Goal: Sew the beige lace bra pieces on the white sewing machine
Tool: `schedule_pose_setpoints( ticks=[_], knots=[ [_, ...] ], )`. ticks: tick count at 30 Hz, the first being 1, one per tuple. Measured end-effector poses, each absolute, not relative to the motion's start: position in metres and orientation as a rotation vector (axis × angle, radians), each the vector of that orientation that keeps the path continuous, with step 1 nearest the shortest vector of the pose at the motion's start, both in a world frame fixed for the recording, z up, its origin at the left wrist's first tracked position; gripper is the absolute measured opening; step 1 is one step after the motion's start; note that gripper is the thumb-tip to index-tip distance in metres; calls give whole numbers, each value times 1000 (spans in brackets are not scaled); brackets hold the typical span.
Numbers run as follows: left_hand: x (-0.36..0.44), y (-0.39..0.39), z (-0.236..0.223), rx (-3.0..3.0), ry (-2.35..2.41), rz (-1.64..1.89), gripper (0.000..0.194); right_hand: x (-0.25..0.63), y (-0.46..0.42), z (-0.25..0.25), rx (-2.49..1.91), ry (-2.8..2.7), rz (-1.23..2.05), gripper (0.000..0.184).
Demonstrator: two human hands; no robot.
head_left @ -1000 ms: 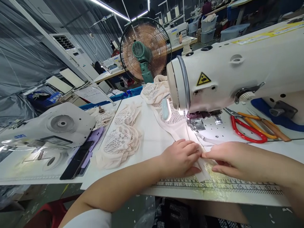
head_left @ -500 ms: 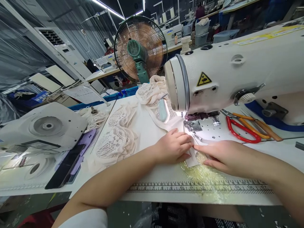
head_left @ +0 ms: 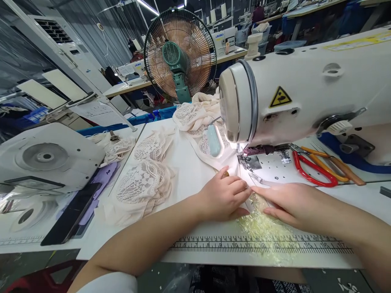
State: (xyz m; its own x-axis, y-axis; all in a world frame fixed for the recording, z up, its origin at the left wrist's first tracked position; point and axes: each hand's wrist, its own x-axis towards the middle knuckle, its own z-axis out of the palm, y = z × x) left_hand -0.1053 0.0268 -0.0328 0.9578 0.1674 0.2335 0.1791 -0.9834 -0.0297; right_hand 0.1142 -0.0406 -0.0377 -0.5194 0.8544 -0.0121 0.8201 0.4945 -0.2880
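Observation:
A cream fabric strip [head_left: 230, 162] runs under the needle area of a white sewing machine [head_left: 271, 106]. My left hand [head_left: 224, 196] bends over the strip just in front of the presser foot, its fingers close together and pressing the cloth. My right hand [head_left: 290, 204] lies to the right, its index fingertip near the left fingers at the cloth edge. Its thumb is apart from the index finger. The cloth beneath both hands is largely hidden. Beyond the strip, cream lace pieces [head_left: 186, 116] are bunched up beside the machine head.
Stacked lace cups [head_left: 143, 183] lie left of my left arm. Red-handled scissors [head_left: 314, 171] and an orange-handled tool [head_left: 326, 162] rest right of the needle. A printed ruler [head_left: 214, 245] lines the front edge, with yellowish clear scraps [head_left: 265, 228]. A fan [head_left: 180, 55] stands behind.
The view has shifted slightly, so the machine head appears further right and the lace cups further left. Less of the cloth's front end shows between my hands, which stay at the strip.

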Motion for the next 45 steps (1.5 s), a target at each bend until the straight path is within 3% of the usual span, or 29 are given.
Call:
schedule_pose_setpoints(
  ticks=[19, 45],
  knots=[
    [-111, 44, -33, -3136, -404, -271, 31, 108, -41, -52, -1612, -2589, 129, 44],
    [-111, 56, -36, -3121, -506, -252, 34, 110, -43, -47, -1600, -2576, 249, 42]
  ],
)
